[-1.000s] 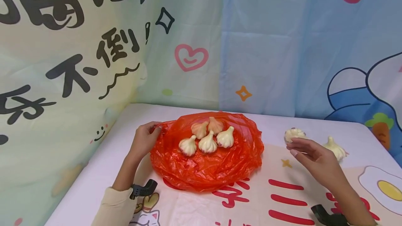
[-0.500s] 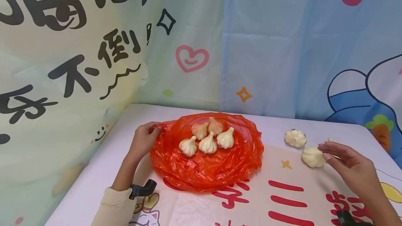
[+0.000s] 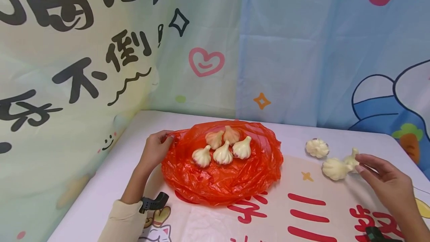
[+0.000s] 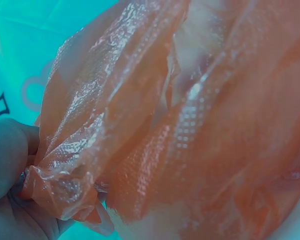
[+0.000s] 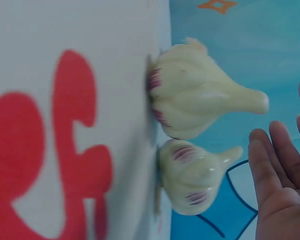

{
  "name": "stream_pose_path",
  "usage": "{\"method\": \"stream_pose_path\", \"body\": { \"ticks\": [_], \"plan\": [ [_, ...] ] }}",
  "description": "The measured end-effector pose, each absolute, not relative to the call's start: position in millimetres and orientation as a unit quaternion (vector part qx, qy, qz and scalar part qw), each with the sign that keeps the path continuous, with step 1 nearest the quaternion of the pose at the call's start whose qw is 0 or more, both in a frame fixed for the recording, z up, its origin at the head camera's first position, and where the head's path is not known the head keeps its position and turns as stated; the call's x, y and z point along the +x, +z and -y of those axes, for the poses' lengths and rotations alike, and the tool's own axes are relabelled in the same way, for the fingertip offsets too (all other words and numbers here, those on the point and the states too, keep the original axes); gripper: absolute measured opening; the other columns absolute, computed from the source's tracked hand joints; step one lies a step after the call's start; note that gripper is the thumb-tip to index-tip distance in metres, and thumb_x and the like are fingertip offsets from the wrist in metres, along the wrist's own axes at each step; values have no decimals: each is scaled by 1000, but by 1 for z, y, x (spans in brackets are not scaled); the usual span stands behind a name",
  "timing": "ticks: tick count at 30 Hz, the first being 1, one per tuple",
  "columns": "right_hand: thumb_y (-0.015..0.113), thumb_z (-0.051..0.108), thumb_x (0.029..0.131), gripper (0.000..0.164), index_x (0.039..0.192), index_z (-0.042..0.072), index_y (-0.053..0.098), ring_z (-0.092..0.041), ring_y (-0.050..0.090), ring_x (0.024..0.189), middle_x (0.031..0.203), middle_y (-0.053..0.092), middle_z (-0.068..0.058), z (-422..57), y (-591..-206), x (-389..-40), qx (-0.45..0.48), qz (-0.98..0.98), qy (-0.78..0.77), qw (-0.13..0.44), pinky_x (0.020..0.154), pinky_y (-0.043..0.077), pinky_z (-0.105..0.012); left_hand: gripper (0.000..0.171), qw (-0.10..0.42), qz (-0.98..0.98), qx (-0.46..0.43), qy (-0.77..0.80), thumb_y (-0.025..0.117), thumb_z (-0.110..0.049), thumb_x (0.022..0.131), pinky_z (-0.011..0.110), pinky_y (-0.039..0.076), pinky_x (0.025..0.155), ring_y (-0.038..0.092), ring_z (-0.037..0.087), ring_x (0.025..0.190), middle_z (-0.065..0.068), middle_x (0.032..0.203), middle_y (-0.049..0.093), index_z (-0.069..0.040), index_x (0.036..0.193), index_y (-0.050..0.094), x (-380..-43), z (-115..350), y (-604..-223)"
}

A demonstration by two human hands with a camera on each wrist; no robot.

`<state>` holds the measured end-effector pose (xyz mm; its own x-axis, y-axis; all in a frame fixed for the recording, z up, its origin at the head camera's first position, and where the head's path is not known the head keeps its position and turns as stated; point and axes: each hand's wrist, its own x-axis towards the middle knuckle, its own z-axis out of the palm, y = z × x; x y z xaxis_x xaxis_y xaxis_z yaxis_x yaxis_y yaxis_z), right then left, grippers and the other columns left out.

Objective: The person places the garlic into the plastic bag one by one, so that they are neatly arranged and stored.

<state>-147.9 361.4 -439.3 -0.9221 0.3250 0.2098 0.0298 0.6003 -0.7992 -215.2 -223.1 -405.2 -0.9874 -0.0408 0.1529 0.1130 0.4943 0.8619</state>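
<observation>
Garlic point(image 3: 350, 162) sat stem-up, just left of the fingertips on the right hand point(image 3: 388, 184), easily the closer one. Those fingers were straightish, holding nothing; the left hand point(image 3: 156, 149) pinched the bag point(image 3: 228, 184), bulbs point(image 3: 223, 155) right of its fingers.

The left hand point(image 3: 156, 149) pinches while the right hand point(image 3: 387, 183) hovers, fingers point(image 5: 264, 170) loosely extended.

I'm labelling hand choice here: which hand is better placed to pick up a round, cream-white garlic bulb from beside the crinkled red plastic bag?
Probably the right hand: it looks empty and is close to the loose garlic bulbs. The left hand pinches the red plastic bag, farther from them.
</observation>
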Motion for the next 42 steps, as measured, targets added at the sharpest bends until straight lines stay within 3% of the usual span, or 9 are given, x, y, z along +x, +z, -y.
{"method": "stream_pose_path", "body": {
  "ticks": [6,13,18,23,28,33,40,42],
  "plan": [
    [63,32,95,57,145,12,46,-9,47,129,141,52,-2,-365,-453,-152,-81,895,421,120,73,45,-5,25,77,863,-21,-500,52,-16,101,32,58,71,66,24,79,12,100,69,-4,115,68,-215,221,-404],
    [60,41,95,67,148,7,39,-38,41,132,142,44,-25,-366,-457,-158,-64,915,390,80,70,47,-6,25,77,862,-22,-500,53,-17,101,32,58,72,65,24,80,12,100,69,-4,115,68,-215,220,-404],
    [58,47,95,71,145,0,41,-53,38,127,141,42,-32,-368,-454,-159,-63,927,368,44,66,54,-17,25,76,863,-21,-499,53,-17,101,33,58,73,65,24,82,11,101,69,-4,115,68,-216,220,-406],
    [55,50,95,72,140,-5,46,-56,41,122,138,41,-36,-368,-450,-159,-85,938,335,38,69,54,-38,25,71,862,-21,-502,53,-16,101,33,58,74,66,24,82,12,102,69,-4,115,68,-216,220,-408],
    [53,48,97,67,135,-7,50,-56,45,117,134,44,-38,-366,-448,-158,-93,938,329,48,71,54,-43,24,73,863,-21,-499,53,-16,100,33,58,74,66,24,82,12,102,69,-4,115,68,-216,219,-408],
    [49,51,98,67,136,-4,50,-58,38,122,136,44,-36,-362,-448,-156,-82,933,349,42,76,51,-52,24,71,862,-21,-502,52,-15,101,32,58,72,66,23,81,12,101,69,-3,115,68,-215,218,-409],
    [49,51,98,65,136,-2,52,-56,39,123,134,49,-33,-359,-446,-158,-65,930,358,50,66,56,-35,25,72,864,-20,-497,52,-16,101,32,58,72,66,23,81,12,101,69,-4,115,68,-214,218,-407],
    [49,51,98,65,136,-1,52,-56,41,121,133,49,-33,-358,-445,-158,-63,930,359,54,65,57,-35,25,72,865,-20,-496,52,-16,101,32,58,73,66,23,81,12,101,69,-4,115,68,-214,219,-407]
  ]
}}
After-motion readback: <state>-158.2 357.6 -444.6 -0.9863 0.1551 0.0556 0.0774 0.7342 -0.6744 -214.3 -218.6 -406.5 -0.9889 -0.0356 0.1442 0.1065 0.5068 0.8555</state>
